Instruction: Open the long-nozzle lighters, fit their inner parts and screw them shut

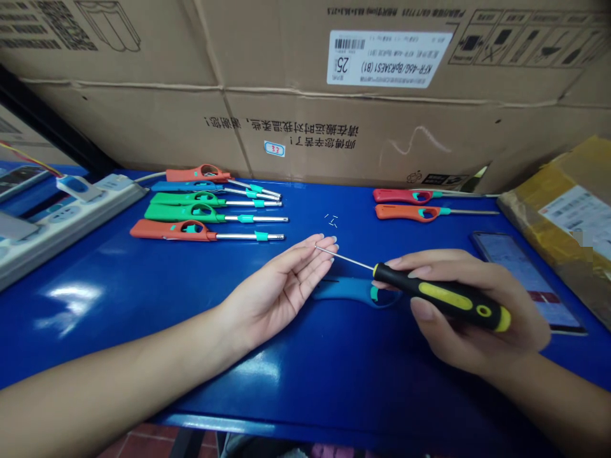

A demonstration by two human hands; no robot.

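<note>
My right hand (470, 312) is closed around the black and yellow handle of a screwdriver (442, 297). Its thin metal shaft points left, and the tip rests by the fingertips of my left hand (279, 286). That hand lies palm up on the blue table (143, 299) with its fingers stretched out and nothing in it. A blue long-nosed lighter (351, 294) lies on the table between and under my hands, partly hidden by them. A few tiny white screws (331, 220) lie just beyond my left fingertips.
Several red, blue and green lighters (210, 210) lie in a row at the back left. Two red lighters (420, 205) lie at the back right. A power strip (52, 216) sits far left, a phone (527, 280) at right, a taped parcel (563, 222) beside it, cardboard boxes (305, 89) behind.
</note>
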